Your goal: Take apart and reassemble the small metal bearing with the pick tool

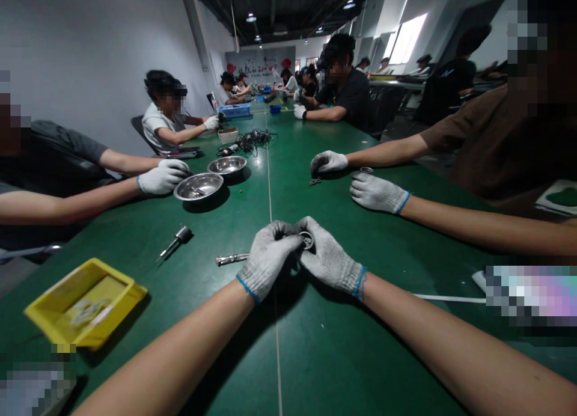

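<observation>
My left hand, in a white knitted glove with a blue cuff, meets my right hand above the green table. Between the fingertips is a small round metal ring with pieces inside it. The right fingers are wrapped round the ring, and the left thumb and fingers press at its left side. A silver metal tool lies on the table just left of my left hand, its right end hidden behind the glove.
Left are a yellow bin with small parts, a screwdriver-like tool and two steel bowls. Other people's gloved hands rest on both sides. Tangled black cables lie farther back.
</observation>
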`<move>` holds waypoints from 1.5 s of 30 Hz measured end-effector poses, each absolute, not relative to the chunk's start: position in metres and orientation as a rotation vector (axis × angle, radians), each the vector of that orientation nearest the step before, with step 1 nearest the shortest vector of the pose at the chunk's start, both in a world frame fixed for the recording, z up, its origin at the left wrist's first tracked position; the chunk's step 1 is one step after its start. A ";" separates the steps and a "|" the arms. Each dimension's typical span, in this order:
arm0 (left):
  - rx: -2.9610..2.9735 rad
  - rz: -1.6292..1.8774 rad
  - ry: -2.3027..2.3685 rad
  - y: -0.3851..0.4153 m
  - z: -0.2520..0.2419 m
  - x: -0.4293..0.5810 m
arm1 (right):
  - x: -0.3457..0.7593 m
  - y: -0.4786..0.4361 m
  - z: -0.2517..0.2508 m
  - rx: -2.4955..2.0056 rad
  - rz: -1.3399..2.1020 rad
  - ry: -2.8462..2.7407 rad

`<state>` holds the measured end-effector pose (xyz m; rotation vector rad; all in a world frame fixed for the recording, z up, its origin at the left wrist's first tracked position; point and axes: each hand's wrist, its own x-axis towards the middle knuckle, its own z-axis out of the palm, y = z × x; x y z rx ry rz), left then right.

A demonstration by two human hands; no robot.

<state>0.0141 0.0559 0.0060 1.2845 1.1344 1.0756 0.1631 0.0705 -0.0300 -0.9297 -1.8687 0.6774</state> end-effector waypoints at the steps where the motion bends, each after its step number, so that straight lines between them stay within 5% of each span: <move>1: 1.280 1.078 1.122 0.057 0.005 0.013 | 0.163 0.070 -0.030 -0.934 0.683 -1.863; 10: 2.185 1.146 1.793 0.084 -0.013 -0.023 | 0.163 0.076 -0.033 -1.057 0.635 -1.697; 16: 2.722 0.658 1.666 0.082 -0.013 -0.024 | 0.169 0.086 -0.032 -1.080 0.792 -1.589; 27: 2.800 0.608 1.542 0.080 -0.013 -0.015 | 0.167 0.086 -0.031 -1.083 0.857 -1.662; 38: 2.684 1.359 1.300 0.082 -0.025 -0.026 | 0.167 0.082 -0.025 -1.007 0.835 -1.667; 45: 2.706 1.421 1.201 0.083 -0.027 -0.025 | 0.171 0.084 -0.021 -1.038 0.907 -1.656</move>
